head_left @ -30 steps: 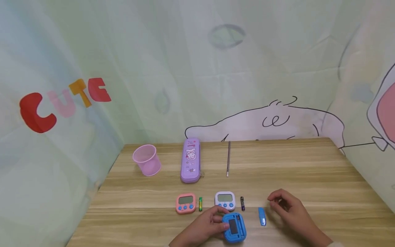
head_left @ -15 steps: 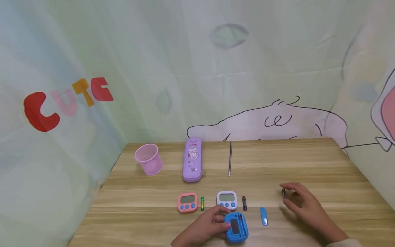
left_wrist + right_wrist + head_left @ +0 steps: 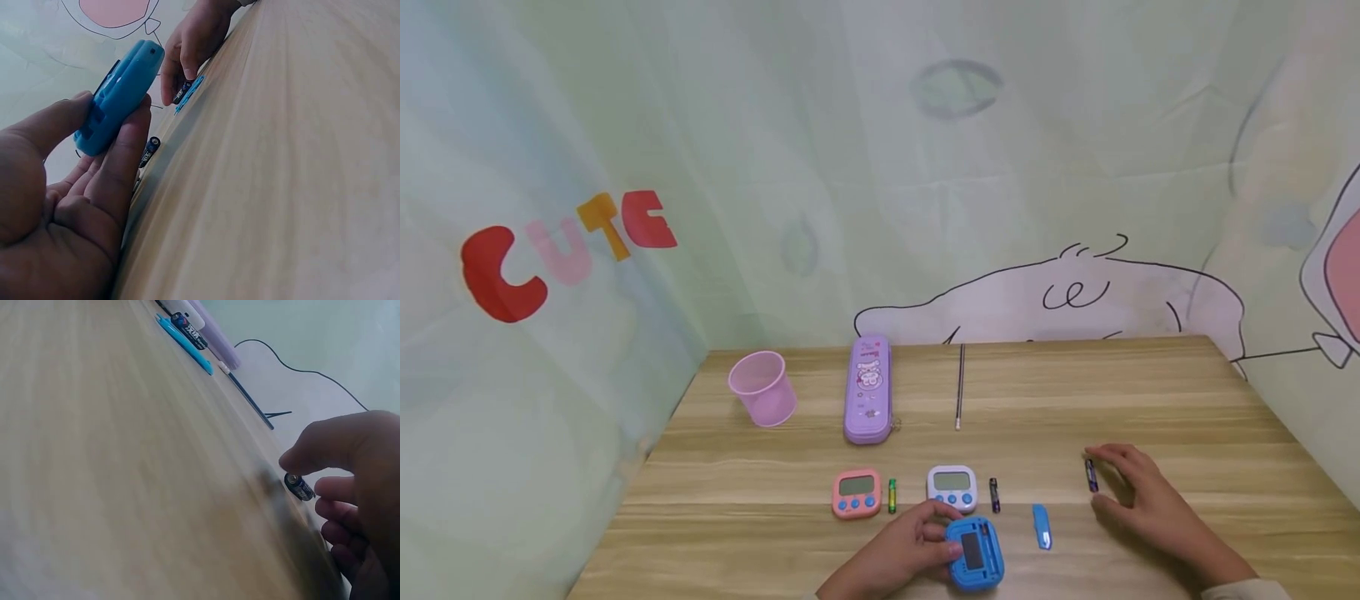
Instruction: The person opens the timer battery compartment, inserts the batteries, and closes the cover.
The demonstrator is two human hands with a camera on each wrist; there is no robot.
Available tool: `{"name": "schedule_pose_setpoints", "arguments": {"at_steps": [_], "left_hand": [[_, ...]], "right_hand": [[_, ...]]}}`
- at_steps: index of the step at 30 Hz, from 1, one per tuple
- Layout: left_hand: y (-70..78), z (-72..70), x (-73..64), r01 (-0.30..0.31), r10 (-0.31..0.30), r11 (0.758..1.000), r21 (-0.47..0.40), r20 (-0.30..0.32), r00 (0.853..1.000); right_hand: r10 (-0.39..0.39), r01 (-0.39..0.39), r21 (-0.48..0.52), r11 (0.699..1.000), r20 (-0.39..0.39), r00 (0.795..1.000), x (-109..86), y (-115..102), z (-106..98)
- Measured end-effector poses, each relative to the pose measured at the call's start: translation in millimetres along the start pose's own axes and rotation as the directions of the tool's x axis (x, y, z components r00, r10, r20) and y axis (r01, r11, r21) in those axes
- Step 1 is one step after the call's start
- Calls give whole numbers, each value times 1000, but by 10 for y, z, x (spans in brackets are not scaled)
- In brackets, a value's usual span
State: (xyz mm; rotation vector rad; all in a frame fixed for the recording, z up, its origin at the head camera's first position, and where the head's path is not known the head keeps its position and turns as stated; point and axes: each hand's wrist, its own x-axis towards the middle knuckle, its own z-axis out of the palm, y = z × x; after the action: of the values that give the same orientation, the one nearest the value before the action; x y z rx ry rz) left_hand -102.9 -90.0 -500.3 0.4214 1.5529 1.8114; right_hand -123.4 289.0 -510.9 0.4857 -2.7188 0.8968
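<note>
In the head view my left hand [image 3: 898,546] grips a blue digital timer [image 3: 973,552], thumb on one side and fingers behind. Its back faces up, with the battery slot uncovered. My right hand [image 3: 1153,508] is low over the table at the right, thumb and fingers spread around a dark battery [image 3: 1091,475]. In the right wrist view that battery [image 3: 300,487] lies on the table between thumb and fingertips, with gaps beside it. The slim blue battery cover [image 3: 1042,527] lies between the two hands. Another dark battery [image 3: 994,495] lies beyond the blue timer.
A white timer [image 3: 952,483] stands just behind the left hand. To its left are a coral timer [image 3: 856,493] and a green battery [image 3: 892,495]. Further back are a pink cup [image 3: 767,396], a purple pencil case [image 3: 868,392] and a pencil [image 3: 960,387].
My right hand has moved right, carried the dark battery over and let it go on the table, its fingers now spread. The left hand still holds the blue timer.
</note>
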Motion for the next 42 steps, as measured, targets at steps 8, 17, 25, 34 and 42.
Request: {"name": "schedule_pose_setpoints", "arguments": {"at_steps": [8,17,25,34,42], "left_hand": [[9,2,-9,4,-4,1000,5,1,1000],[15,6,-3,2,-2,1000,12,-5,1000],[1,4,14,-14,14,1000,5,8,1000],[0,3,5,-17,17,1000,4,21,1000],[1,-10,13,-4,4,1000,0,8,1000]], "right_hand": [[-38,36,-48,998,-35,999,-9,47,47],[-77,74,-46,996,-64,995,10,59,33],[-60,59,-12,998,-62,996,11,67,29],[-40,40,0,999,-58,998,10,57,46],[-38,39,16,999,-73,997,17,43,49]]}}
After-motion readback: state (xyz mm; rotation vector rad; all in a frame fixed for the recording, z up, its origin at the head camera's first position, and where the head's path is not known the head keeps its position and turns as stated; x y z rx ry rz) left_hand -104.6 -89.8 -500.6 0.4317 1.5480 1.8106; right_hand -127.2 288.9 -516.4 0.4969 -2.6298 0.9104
